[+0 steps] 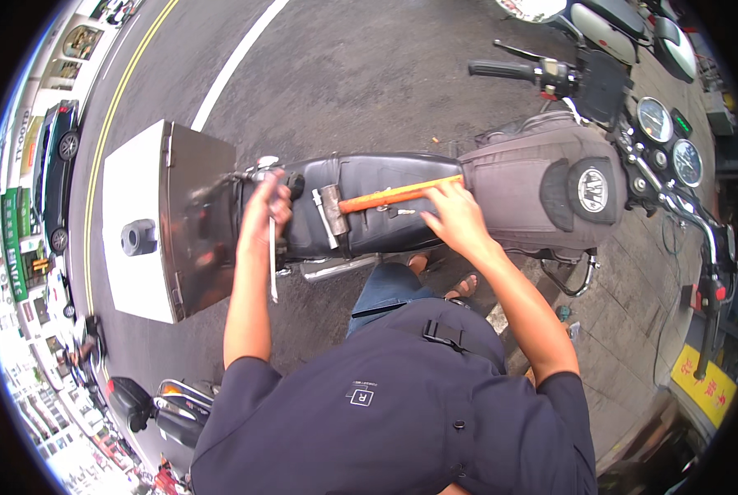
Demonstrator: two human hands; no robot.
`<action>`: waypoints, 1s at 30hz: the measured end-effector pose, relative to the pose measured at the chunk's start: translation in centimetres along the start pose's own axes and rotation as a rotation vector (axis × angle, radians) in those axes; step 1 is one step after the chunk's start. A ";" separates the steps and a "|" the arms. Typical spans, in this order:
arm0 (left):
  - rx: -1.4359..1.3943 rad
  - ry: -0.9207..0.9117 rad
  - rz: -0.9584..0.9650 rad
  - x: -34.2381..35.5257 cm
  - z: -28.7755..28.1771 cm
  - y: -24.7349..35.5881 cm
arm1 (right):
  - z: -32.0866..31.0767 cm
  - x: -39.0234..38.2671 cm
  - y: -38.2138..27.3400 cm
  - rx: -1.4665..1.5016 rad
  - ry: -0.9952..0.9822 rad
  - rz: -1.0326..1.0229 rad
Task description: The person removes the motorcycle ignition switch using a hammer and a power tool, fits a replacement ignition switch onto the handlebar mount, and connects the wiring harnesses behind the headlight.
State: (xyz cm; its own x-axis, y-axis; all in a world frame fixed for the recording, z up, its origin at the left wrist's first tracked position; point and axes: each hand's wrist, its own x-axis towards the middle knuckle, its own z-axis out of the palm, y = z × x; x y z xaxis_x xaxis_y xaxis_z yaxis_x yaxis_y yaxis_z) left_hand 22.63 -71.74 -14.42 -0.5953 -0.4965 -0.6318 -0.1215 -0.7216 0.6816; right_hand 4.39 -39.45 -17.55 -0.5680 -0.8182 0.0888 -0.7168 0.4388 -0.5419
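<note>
A long slim metal tool points down from my left hand, whose fingers are closed around it at the rear of the motorcycle seat. Its exact kind is unclear. Across the seat lies a hammer with an orange handle and a worn metal head. My right hand reaches to the handle's end, fingertips against it and thumb held apart. A double-ended wrench rests beside the hammer head. Near the handle, a small key-like metal piece sits on the seat.
A white and metal box is mounted behind the seat. Forward are the grey fabric tank cover, gauges and handlebar. Another scooter stands lower left. Road lies beyond, paving at right.
</note>
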 end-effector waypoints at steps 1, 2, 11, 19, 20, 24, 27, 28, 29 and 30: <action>0.221 -0.032 -0.019 -1.0 -1.9 -1.7 | 2.0 1.7 -0.9 -0.011 0.001 -0.072; 0.378 0.070 -0.006 -2.8 -1.5 -3.7 | 3.7 3.3 -1.3 -0.029 0.005 -0.137; 1.146 0.339 0.320 -0.8 -6.2 -15.1 | 11.0 8.0 -1.9 -0.228 -0.174 -0.339; 1.406 0.352 0.245 1.2 -1.8 -13.7 | 0.6 3.9 -1.3 -0.112 -0.102 0.082; 1.413 0.333 0.255 1.5 -1.1 -13.9 | -0.9 2.5 -0.8 -0.036 -0.051 0.164; 1.513 0.283 0.286 2.7 -0.2 -14.9 | -5.5 -4.3 0.4 0.170 0.015 0.425; 1.598 0.251 0.329 2.7 0.9 -15.1 | -7.0 -10.7 1.9 0.245 0.138 0.500; 1.613 0.211 0.377 2.6 1.1 -15.1 | -7.4 -13.0 2.0 0.269 0.179 0.510; 1.643 0.201 0.376 2.5 1.3 -14.9 | -7.3 -15.5 2.5 0.260 0.225 0.520; 1.669 0.189 0.375 2.5 1.6 -15.0 | -7.7 -17.9 2.5 0.297 0.223 0.572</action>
State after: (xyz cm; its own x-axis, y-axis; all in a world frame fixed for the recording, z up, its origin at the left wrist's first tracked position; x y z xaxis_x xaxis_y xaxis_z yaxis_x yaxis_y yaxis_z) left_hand 21.74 -61.40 -25.64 -0.7024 -0.6415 -0.3082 -0.7115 0.6202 0.3304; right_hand 9.65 -20.80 -14.12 -0.9172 -0.3778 -0.1264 -0.1561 0.6327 -0.7585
